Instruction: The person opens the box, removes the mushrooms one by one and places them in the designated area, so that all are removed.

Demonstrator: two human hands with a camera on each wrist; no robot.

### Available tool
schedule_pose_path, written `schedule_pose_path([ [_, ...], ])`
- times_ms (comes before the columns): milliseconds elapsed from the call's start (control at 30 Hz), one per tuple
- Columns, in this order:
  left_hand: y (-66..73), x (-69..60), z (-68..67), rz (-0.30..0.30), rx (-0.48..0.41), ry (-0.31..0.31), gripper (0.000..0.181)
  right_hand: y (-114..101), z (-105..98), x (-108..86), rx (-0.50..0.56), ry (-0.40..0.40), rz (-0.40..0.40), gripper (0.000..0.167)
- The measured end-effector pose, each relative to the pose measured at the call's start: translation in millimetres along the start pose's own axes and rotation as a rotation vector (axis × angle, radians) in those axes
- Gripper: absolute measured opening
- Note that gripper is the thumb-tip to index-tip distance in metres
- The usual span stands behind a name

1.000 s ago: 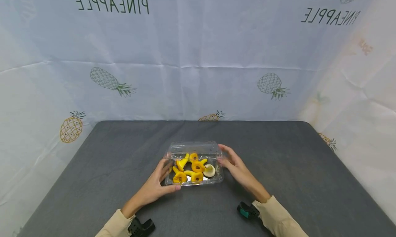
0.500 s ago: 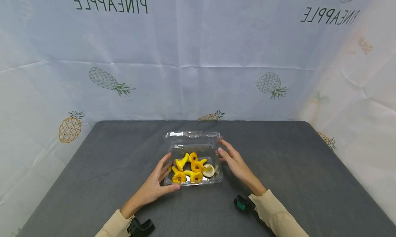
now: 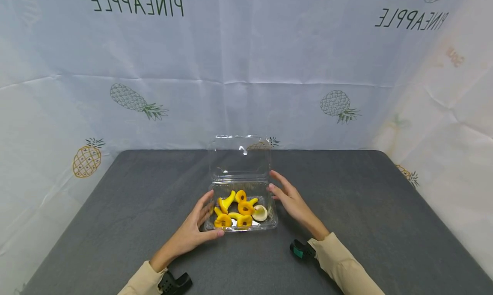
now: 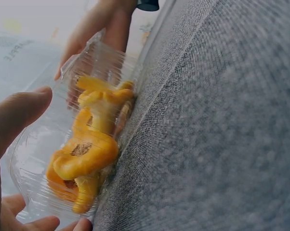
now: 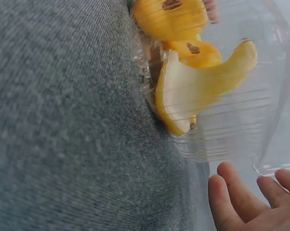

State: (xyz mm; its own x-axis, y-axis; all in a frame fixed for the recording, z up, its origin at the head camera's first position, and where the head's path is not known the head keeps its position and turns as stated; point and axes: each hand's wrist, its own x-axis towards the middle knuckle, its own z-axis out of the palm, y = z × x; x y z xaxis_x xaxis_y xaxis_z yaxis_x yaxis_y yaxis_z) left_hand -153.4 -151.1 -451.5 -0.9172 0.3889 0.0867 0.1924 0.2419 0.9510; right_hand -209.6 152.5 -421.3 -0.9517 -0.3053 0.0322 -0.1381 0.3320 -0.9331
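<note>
A clear plastic clamshell container [image 3: 269,220] sits on the table with its hinged lid [image 3: 240,158] raised upright at the back. Inside lie several yellow chanterelle-like mushrooms [image 3: 223,220], and one with a pale, creamy face [image 3: 259,213] is at the right. My left hand [image 3: 190,231] holds the container's left side, thumb along the front edge and fingers along the side wall. My right hand [image 3: 292,201] is beside the back right corner, fingers loosely extended near the hinge. In the right wrist view its fingertips [image 5: 217,192] appear just off the plastic.
A dark grey cloth covers the table [image 3: 366,209]. Behind it hangs a pale curtain [image 3: 246,51] printed with pineapples. Black wrist-worn devices sit on the left wrist [image 3: 175,283] and right wrist [image 3: 302,249].
The lid has swung up and back from over the container to upright. My right hand has shifted slightly left and away from me, off the lid. The left hand has stayed in place.
</note>
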Motion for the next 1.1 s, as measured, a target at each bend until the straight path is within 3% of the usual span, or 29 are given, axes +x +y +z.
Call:
schedule_pose_path([
  [333,1.9,-1.5,0.8,0.006,-0.008,-0.005,0.101,5.7,0.1,0.1,-0.026,-0.014,0.065,0.057],
  [733,1.5,-0.2,1.2,-0.007,-0.008,0.000,0.102,-7.8,-3.8,-8.6,-0.193,0.034,-0.064,0.051],
  [933,2.1,0.1,1.1,-0.011,-0.006,0.003,0.102,-13.0,-4.2,-13.5,-0.258,0.010,-0.159,0.048],
  [1100,1.3,-0.1,0.3,-0.003,-0.009,-0.002,0.102,-20.9,-2.5,-16.4,-0.320,-0.001,-0.183,0.048],
])
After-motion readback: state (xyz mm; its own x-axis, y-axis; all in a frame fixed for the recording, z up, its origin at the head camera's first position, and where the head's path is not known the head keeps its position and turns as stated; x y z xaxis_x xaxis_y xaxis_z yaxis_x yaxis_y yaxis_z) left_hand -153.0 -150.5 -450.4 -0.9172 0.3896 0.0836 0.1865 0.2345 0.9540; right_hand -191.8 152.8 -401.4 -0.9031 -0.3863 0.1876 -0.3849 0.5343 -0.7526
